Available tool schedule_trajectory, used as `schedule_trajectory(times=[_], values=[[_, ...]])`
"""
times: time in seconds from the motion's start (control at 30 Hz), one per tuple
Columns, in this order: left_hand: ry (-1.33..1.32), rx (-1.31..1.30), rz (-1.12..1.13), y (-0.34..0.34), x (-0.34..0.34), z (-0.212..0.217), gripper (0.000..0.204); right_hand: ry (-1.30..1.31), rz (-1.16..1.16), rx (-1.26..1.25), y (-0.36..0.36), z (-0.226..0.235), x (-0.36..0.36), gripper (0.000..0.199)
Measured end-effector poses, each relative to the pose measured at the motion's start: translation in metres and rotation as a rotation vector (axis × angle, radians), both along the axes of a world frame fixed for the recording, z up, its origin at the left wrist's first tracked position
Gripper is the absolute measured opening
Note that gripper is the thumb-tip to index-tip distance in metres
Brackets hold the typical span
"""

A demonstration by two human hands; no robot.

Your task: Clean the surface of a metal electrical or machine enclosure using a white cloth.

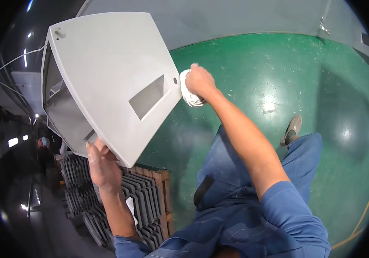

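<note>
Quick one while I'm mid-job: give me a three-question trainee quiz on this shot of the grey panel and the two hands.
1. True or false: the left hand grips the lower edge of the large light-grey moulded panel with a rectangular recess.
2. What does the right hand press against the panel's right edge?
A. a white wadded cloth
B. a yellow sponge
C. a metal scraper
3. Fill in: the wooden pallet under the panel carries stacked dark-grey ribbed parts and stands on a ____ painted floor.

Key
1. True.
2. A: the white wadded cloth shows under the hand.
3. Green.
</note>
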State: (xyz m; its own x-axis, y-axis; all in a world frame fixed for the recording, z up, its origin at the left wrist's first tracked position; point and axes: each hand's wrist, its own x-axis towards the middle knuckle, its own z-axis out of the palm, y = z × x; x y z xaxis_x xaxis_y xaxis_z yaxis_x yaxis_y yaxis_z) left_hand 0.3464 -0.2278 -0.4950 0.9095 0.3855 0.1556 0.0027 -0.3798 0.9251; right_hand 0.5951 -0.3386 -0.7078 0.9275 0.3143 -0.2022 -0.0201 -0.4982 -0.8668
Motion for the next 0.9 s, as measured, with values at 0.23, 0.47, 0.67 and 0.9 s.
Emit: schedule_trajectory(times=[0.23, 0.47, 0.67, 0.9], values=[[-0.027, -0.022, -0.021, 0.011, -0.015, -0.003, 0.071, -0.536, -0.072, 0.278, 0.017, 0.029, -0.059, 0.021], [-0.06, -0.031, -0.081, 0.031, -0.026, 0.002, 0.067, -0.449, 0.007, -0.032, -0.015, -0.041, -0.06, 0.018], [-0.035, -0.02, -0.104, 0.062, -0.036, -0.016, 0.062, -1.099, 0.099, 0.462, 0.004, 0.07, -0.074, 0.021], [-0.108, -0.021, -0.152, 0.06, -0.021, -0.006, 0.063, -0.563, 0.521, -0.055, -0.012, -0.048, -0.096, 0.022]])
